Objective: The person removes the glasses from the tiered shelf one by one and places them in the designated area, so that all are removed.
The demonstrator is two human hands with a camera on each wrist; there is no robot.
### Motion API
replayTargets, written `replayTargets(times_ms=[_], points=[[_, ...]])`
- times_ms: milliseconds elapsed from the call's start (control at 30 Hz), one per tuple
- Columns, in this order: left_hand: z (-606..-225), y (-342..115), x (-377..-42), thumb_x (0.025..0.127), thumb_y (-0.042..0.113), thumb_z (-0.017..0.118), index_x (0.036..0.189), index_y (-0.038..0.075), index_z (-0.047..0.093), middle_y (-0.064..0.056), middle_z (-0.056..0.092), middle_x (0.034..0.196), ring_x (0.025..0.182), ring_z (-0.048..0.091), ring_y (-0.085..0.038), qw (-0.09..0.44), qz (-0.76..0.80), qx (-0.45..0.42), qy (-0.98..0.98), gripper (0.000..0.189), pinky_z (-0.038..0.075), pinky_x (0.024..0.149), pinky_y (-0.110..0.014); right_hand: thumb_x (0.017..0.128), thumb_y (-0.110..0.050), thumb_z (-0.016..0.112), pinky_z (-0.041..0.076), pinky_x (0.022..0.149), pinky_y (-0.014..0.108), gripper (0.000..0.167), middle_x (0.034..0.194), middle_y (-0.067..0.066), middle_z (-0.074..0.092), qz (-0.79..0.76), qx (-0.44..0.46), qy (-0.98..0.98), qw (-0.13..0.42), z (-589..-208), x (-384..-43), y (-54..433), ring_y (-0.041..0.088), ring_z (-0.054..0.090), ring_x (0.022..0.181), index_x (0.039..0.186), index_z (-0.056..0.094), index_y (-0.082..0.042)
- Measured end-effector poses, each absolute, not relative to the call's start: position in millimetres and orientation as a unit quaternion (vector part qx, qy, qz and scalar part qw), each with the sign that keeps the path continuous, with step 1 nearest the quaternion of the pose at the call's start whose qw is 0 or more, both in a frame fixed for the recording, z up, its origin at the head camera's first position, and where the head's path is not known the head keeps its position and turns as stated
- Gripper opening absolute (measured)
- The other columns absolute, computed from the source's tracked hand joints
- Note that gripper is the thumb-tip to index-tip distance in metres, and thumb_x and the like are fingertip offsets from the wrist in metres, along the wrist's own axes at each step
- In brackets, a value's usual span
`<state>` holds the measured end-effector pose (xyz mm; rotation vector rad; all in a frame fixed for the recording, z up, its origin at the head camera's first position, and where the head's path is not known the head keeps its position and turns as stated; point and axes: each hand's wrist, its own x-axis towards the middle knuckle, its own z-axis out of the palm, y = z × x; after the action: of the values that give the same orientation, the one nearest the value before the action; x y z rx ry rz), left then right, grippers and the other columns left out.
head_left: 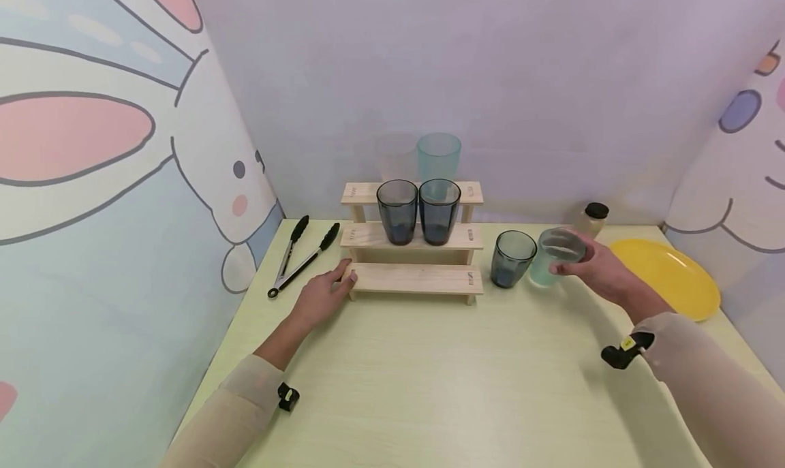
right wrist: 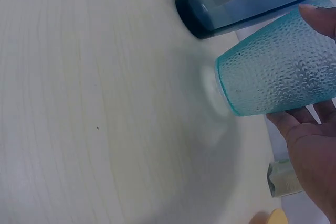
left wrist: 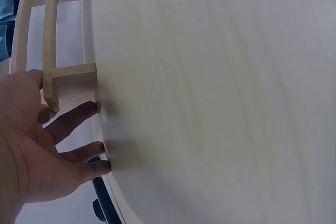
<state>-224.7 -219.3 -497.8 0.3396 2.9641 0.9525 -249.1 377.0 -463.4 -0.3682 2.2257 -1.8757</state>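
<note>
A three-step wooden rack [head_left: 411, 278] stands at the back of the table. My left hand [head_left: 321, 296] grips the left end of its lowest board, thumb and fingertips around the board's end in the left wrist view [left wrist: 31, 140]. My right hand [head_left: 597, 272] holds a teal textured glass [right wrist: 275, 69], thumb on one side and fingers on the other, its base close over the tabletop. Just left of it stands a smoky blue glass [head_left: 512, 260]. Two more smoky glasses [head_left: 398, 216] sit side by side on the middle step. On the top step are a teal glass [head_left: 439, 151] and a faint clear glass [head_left: 394, 158].
Black-tipped tongs [head_left: 304, 267] lie spread left of the rack. Behind my right hand is a small jar with a black lid [head_left: 596, 211]. A yellow oval plate [head_left: 671, 277] lies at the far right. Painted walls border the table [head_left: 441, 379] at the back and sides.
</note>
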Motion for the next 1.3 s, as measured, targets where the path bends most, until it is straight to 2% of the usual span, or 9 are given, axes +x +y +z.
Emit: replayTargets(times_ms=[133,367,500,700,767,967,1100,1133,1300], points=[[-491,-215,-220,0.118,0.053,0.047,0.173,0.012,0.04,-0.026,0.067,0.151,0.135,0.068,-0.049,0.022,0.301,0.096,0.949,0.069,0.055,0.107,-0.064,0.1,0.008,0.076,0.055,0.099,0.014,0.07,0.14,-0.014,0.072,-0.623,-0.133,0.764,0.104,-468,-249,376,0.001,0.069,0.126,0.163,0.051,-0.012],[-492,-213,-220,0.117,0.055,0.046,0.17,0.009,0.044,-0.028,0.071,0.145,0.13,0.069,-0.052,0.006,0.296,0.107,0.949,0.07,0.055,0.102,-0.068,0.101,0.016,0.068,0.055,0.103,0.016,0.071,0.145,-0.01,0.068,-0.667,-0.154,0.717,0.129,-475,-247,380,0.006,0.066,0.133,0.164,0.044,-0.006],[-493,-215,-222,0.116,0.059,0.045,0.172,0.013,0.041,-0.028,0.068,0.15,0.136,0.066,-0.052,0.02,0.31,0.101,0.945,0.073,0.054,0.107,-0.067,0.102,0.015,0.067,0.055,0.103,0.015,0.071,0.146,-0.01,0.066,-0.671,-0.154,0.713,0.134,-478,-247,380,0.007,0.066,0.133,0.165,0.043,-0.007],[-516,-225,-235,0.114,0.07,0.04,0.17,0.017,0.047,-0.028,0.074,0.139,0.123,0.073,-0.051,-0.014,0.291,0.119,0.949,0.077,0.059,0.093,-0.062,0.103,0.013,0.067,0.054,0.104,0.014,0.074,0.149,-0.014,0.064,-0.653,-0.163,0.726,0.138,-477,-247,380,-0.001,0.064,0.135,0.168,0.038,-0.007],[-517,-225,-235,0.114,0.068,0.041,0.17,0.016,0.047,-0.027,0.075,0.139,0.123,0.073,-0.05,-0.017,0.289,0.12,0.95,0.076,0.059,0.093,-0.062,0.103,0.012,0.067,0.054,0.104,0.014,0.074,0.15,-0.015,0.064,-0.644,-0.165,0.735,0.136,-476,-247,379,-0.003,0.063,0.135,0.169,0.038,-0.007],[-493,-215,-221,0.118,0.055,0.046,0.172,0.012,0.041,-0.026,0.068,0.15,0.137,0.067,-0.05,0.018,0.301,0.1,0.948,0.069,0.054,0.108,-0.065,0.103,0.011,0.068,0.053,0.102,0.013,0.072,0.148,-0.012,0.063,-0.644,-0.161,0.736,0.131,-474,-247,376,-0.002,0.063,0.132,0.167,0.039,-0.006],[-489,-213,-218,0.118,0.052,0.046,0.172,0.011,0.04,-0.027,0.068,0.15,0.136,0.067,-0.05,0.016,0.296,0.1,0.95,0.068,0.055,0.106,-0.066,0.102,0.016,0.065,0.054,0.103,0.014,0.072,0.15,-0.01,0.063,-0.666,-0.166,0.714,0.136,-476,-247,374,-0.001,0.063,0.134,0.165,0.038,-0.005],[-492,-215,-220,0.118,0.056,0.045,0.172,0.012,0.041,-0.027,0.069,0.148,0.132,0.069,-0.05,0.005,0.294,0.105,0.95,0.07,0.057,0.102,-0.063,0.102,0.016,0.065,0.054,0.103,0.015,0.073,0.15,-0.009,0.063,-0.669,-0.165,0.711,0.137,-476,-247,374,-0.001,0.063,0.134,0.165,0.037,-0.005],[-494,-217,-223,0.117,0.057,0.045,0.171,0.011,0.043,-0.029,0.07,0.145,0.128,0.071,-0.051,-0.003,0.296,0.112,0.949,0.071,0.058,0.1,-0.064,0.101,0.014,0.068,0.055,0.099,0.015,0.078,0.146,-0.007,0.058,-0.664,-0.138,0.723,0.136,-471,-246,372,0.002,0.062,0.126,0.166,0.035,-0.014]])
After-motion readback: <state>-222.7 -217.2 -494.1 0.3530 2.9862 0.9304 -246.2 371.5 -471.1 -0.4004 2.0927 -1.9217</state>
